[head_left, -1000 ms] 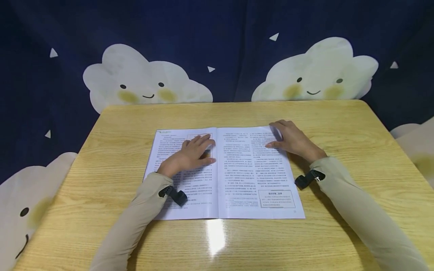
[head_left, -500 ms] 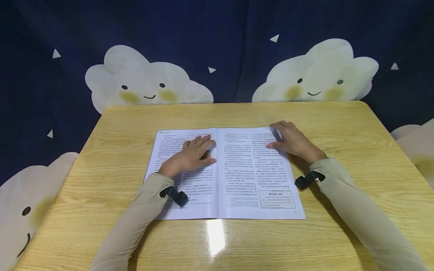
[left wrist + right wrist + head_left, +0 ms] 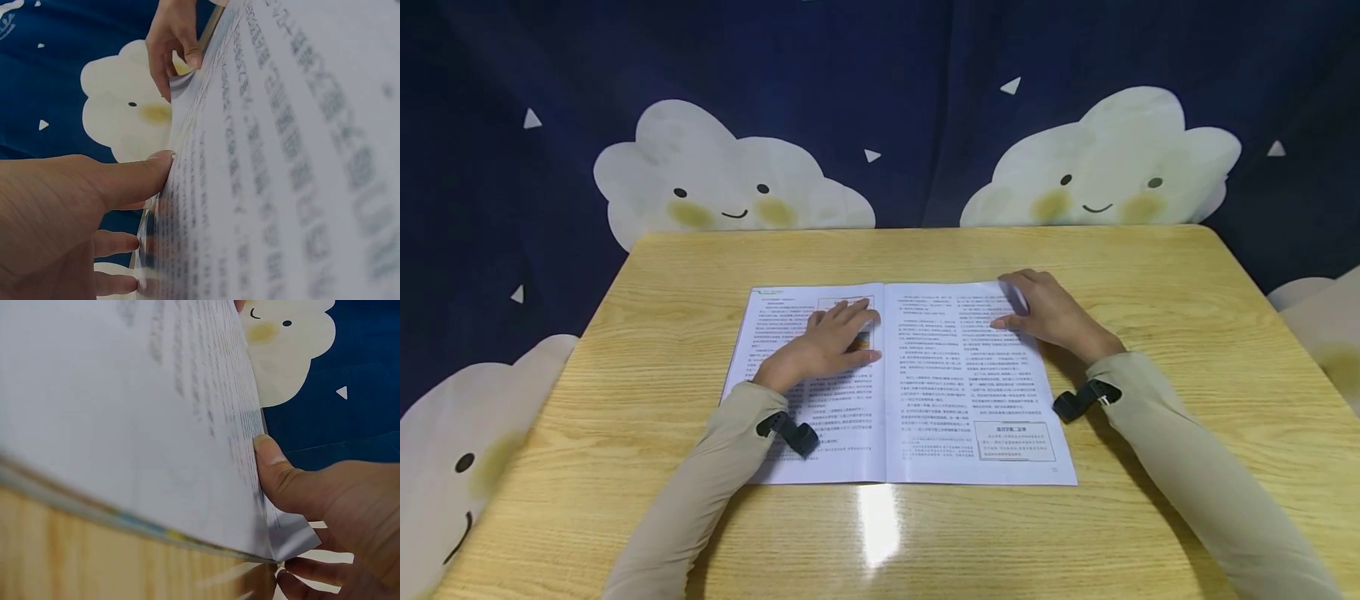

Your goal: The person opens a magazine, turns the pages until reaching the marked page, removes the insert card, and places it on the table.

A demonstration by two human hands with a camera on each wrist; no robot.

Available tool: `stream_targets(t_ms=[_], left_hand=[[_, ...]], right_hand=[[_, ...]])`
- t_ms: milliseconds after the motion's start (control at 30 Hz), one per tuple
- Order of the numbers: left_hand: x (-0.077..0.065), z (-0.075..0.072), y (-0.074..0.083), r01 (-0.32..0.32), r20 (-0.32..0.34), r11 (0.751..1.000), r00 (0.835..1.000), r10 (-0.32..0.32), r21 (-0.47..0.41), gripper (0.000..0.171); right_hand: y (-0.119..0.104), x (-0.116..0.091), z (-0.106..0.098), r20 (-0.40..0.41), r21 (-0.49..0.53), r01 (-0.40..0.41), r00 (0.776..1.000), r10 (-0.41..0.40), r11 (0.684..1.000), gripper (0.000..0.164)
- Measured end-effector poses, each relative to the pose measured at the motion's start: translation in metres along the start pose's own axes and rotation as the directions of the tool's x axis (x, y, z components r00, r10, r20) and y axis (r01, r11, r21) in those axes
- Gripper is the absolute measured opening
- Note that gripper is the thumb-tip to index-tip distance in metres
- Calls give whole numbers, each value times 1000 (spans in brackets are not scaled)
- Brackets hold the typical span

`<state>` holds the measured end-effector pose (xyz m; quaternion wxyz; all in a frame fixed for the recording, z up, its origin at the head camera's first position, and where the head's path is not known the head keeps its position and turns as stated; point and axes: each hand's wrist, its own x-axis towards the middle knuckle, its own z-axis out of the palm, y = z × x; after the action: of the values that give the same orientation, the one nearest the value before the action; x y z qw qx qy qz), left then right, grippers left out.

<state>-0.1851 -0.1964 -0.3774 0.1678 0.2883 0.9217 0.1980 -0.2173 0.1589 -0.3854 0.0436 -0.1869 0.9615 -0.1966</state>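
Note:
A magazine (image 3: 928, 392) lies open on the wooden table, both pages full of print. My left hand (image 3: 820, 343) rests on its left page with the fingers spread and straight, partly covering a small framed picture. At the far right corner, my right hand (image 3: 1054, 308) pinches the page, thumb on the printed side and fingers behind. That page corner (image 3: 292, 536) is bent up between thumb and fingers in the right wrist view. In the left wrist view, the left thumb (image 3: 140, 178) touches the paper.
The table (image 3: 880, 254) extends beyond the magazine on all sides. Behind it hangs a dark blue curtain (image 3: 917, 100) with smiling white clouds. A dark wrist camera (image 3: 795, 433) is strapped over the left sleeve, and another camera (image 3: 1078, 402) over the right sleeve.

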Motion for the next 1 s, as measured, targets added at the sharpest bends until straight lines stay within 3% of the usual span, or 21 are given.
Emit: stream_targets(t_ms=[600,833,1000], left_hand=[[0,1,0,-6,-3,1000,1000,6,-6,56],[2,-3,2,11,28,1000,1000,-10,-8,55],[13,-10,6,-10,31,1000,999,10,16,45]], right_hand=[[-3,0,0,13,28,-43,999,43,999,76],[0,0,1,-73,20,71,995,-70,997,67],[0,0,1,-112,-14,122,986,-122,992,60]])
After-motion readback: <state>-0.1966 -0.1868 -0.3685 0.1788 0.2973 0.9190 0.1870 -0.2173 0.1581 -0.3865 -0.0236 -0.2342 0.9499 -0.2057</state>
